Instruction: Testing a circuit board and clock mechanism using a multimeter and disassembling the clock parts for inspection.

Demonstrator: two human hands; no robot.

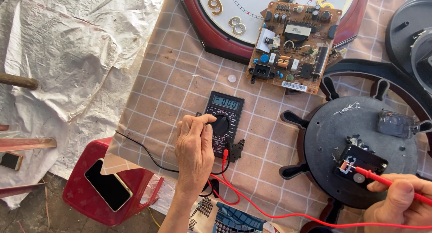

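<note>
Left hand (pixel 194 147) fingers pinching multimeter (pixel 223 120) dial; right hand (pixel 400 201) fingers holding red probe (pixel 382 181) on clock movement (pixel 360 163): tip may slip, losing contact.

Grey multimeter screen (pixel 225 102) mid-table, white barcode label (pixel 294 86) on circuit board, seemingly dark phone screen (pixel 108 185).

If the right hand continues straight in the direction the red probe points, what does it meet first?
The right hand aims the red probe up and left. Its tip is already at the black clock movement on the round black back plate, so that comes first, though contact is unclear.
</note>
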